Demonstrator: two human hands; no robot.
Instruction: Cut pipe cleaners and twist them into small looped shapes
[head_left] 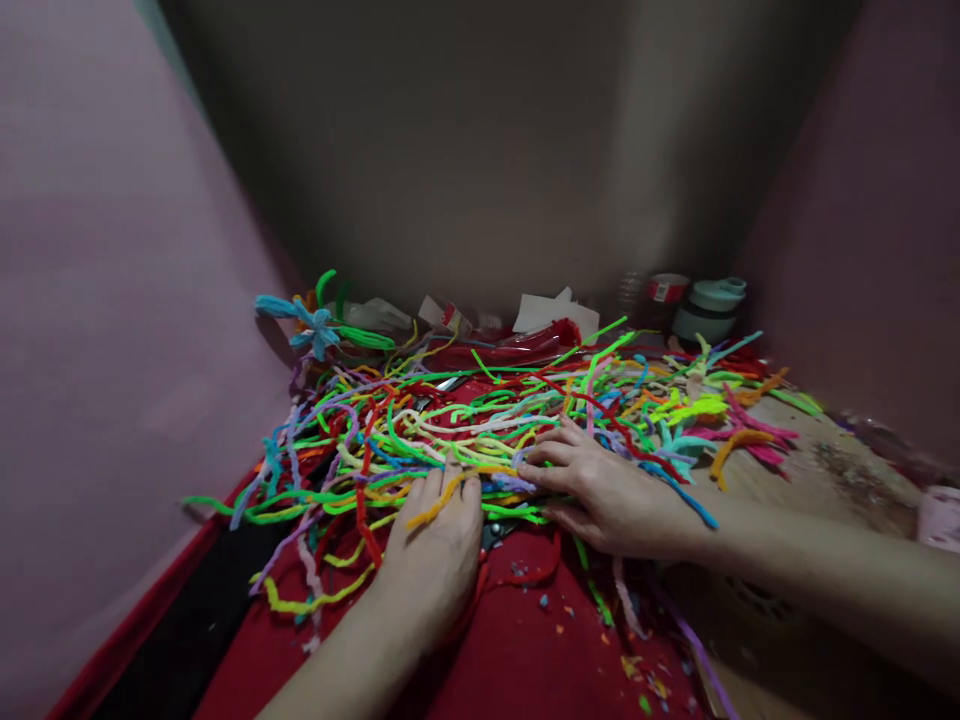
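A big tangled heap of coloured pipe cleaners (480,420) lies spread over a red cloth (517,640). My left hand (435,545) rests palm down on the near edge of the heap, its fingers stretched forward into the strands, with an orange strand lying across them. My right hand (600,490) comes in from the right and lies flat on the heap too, fingers spread and pointing left, their tips close to my left hand's fingers. Neither hand visibly grips a strand.
A blue pipe-cleaner flower shape (315,325) sticks up at the back left. Pale green lidded containers (709,305) and a red-labelled jar (664,290) stand at the back right. Paper scraps (555,312) lie by the back wall. Small coloured offcuts (645,690) litter the cloth.
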